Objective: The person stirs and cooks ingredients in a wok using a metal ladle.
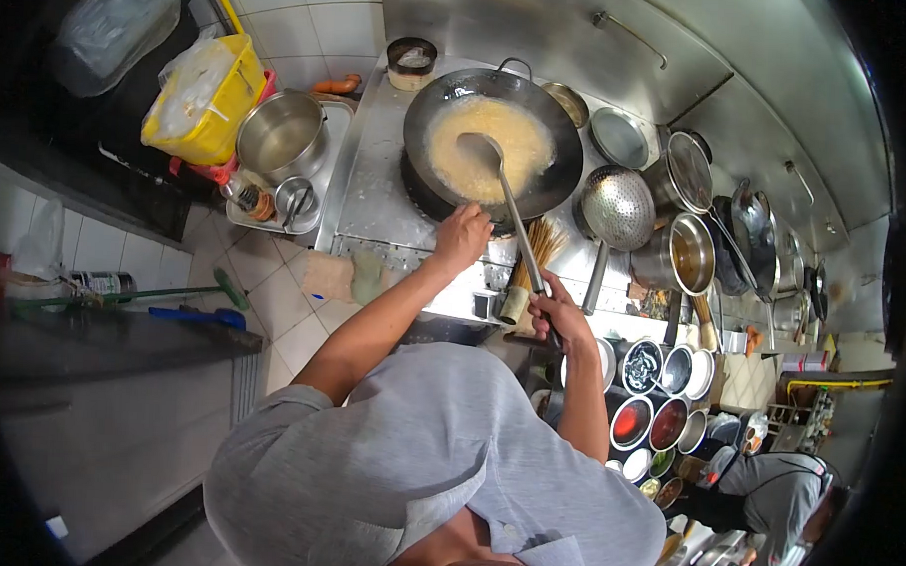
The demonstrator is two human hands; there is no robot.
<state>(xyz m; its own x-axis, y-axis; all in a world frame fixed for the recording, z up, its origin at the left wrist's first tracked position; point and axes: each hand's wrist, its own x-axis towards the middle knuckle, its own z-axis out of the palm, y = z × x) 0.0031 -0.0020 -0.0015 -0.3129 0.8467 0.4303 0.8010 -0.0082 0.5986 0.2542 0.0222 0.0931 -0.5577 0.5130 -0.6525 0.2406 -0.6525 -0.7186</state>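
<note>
A dark wok (567, 172) sits on the stove, with a wide pool of bubbling yellowish liquid (448, 133) in it. My left hand (463, 238) is closed at the wok's near edge; the grip itself is partly hidden by the fingers. In my right hand (564, 315) is the handle of a long ladle (515, 210), which slants up and left over the wok. The ladle's bowl is over the liquid near the middle, slightly blurred. Just left of my right hand lies a bamboo wok brush (539, 251).
A perforated strainer (618, 207) and several pots, including a steel saucepan (692, 253), stand right of the wok. Seasoning containers (632, 423) line the lower right. At left are a steel pot (282, 132) and a yellow basket (215, 105). Another person (780, 494) bends at far lower right.
</note>
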